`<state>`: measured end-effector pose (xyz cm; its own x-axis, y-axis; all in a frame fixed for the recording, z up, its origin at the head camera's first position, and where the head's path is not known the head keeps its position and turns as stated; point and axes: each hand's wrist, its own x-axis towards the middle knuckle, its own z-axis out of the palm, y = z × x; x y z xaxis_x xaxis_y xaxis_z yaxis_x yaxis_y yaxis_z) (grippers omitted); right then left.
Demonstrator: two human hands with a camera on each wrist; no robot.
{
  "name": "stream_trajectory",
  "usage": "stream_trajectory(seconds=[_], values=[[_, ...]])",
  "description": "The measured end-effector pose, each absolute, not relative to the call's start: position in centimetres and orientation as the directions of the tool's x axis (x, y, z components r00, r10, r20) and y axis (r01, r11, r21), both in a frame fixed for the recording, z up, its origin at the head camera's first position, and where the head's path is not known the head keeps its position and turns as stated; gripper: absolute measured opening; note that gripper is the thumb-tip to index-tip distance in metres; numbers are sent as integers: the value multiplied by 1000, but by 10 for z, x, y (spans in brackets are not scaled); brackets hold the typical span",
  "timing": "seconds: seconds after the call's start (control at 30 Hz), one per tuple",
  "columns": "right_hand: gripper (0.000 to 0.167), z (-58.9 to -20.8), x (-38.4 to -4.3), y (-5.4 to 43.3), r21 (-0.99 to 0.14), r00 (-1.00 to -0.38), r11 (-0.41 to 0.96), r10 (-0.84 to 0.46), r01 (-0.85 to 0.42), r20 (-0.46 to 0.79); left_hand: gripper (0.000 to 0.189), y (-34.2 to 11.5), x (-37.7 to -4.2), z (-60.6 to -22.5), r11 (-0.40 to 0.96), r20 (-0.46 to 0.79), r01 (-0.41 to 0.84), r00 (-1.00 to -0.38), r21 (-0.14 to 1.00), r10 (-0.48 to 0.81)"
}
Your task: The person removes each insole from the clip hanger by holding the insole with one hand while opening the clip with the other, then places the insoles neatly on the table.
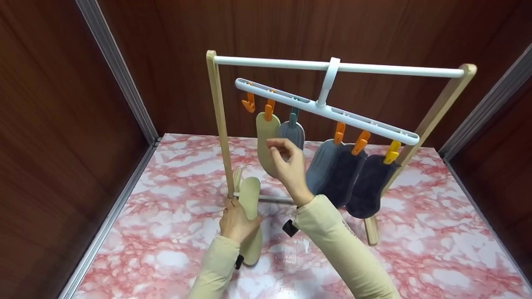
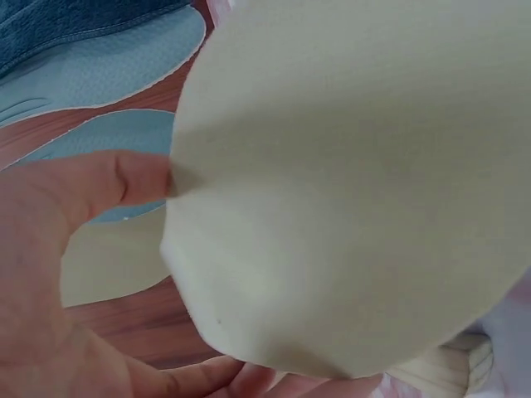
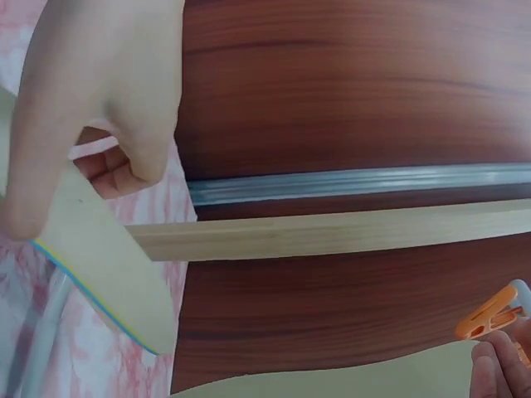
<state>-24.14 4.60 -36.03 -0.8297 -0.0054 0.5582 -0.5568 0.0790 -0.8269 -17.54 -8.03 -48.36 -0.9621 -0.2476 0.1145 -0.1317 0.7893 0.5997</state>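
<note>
Left hand: the person's left hand (image 1: 239,220) grips the loose cream insole (image 1: 250,193) across its width, thumb on one edge and fingers at the other.
Right hand: bent fingers; the right hand (image 1: 291,166) shows nothing held, and whether its fingertips meet cannot be told.
Loose insole: low beside the rack's left post (image 1: 220,120), long axis running away from the person, ends showing beyond the left hand both ways.
Bare clip: the unloaded orange clip (image 1: 248,104) hangs above the loose insole's far end in the head view; the right hand is nearer to it.
Insoles: six; one gripped, five hanging (one cream (image 1: 262,133), two blue-grey (image 1: 322,162), two dark (image 1: 370,187)).
Clips: six on one white hanger (image 1: 361,121); four orange, one green (image 1: 293,118), one yellow (image 1: 391,153); five loaded.
Rack: one, on the marbled surface (image 1: 178,232).
</note>
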Motion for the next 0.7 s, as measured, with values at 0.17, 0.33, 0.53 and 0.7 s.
stream_trajectory(seconds=[0.17,0.33,0.53,0.7], values=[[17,-362,-241,51,-838,-842,94,3,-537,540,81,-78,-174,-490,817,89,-126,-973,563,-212],[17,-363,-240,54,-840,-843,88,1,-535,537,84,-76,-173,-495,826,57,-143,-977,546,-207],[17,-363,-238,54,-854,-857,89,9,-513,516,69,-74,-172,-500,830,22,-162,-979,533,-205],[17,-347,-221,55,-858,-862,99,8,-504,507,69,-73,-171,-503,832,-17,-171,-981,528,-191]])
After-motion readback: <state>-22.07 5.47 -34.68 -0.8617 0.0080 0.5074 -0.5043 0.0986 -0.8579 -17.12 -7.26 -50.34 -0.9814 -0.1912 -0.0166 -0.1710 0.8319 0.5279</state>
